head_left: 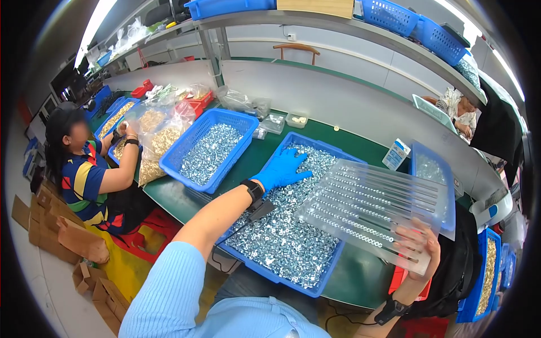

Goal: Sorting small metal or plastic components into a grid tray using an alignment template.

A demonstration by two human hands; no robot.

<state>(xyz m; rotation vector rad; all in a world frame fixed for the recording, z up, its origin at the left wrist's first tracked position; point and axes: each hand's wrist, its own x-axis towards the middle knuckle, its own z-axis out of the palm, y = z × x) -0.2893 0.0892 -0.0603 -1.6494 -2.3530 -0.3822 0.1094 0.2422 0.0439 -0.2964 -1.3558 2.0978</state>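
Observation:
My left hand (283,170), in a blue glove, lies with fingers spread on a heap of small silvery metal parts (276,242). They fill a shallow blue plastic tray (332,265) in front of me. My bare right hand (420,248) grips the near right end of a clear slotted plastic plate (389,205), fingers on top. The plate is held over the tray's right side, and several of its slots carry rows of small shiny parts. Those toward the far right look bare. A dark device with a cable is at my left wrist.
A blue basket (243,155) of similar parts stands left on the green table (169,200). Beyond it, bags of brass-coloured pieces (163,141) sit beside another person (93,174). Rightward are a small white-and-blue box (396,154), a blue bin (417,152) and a red container (398,277).

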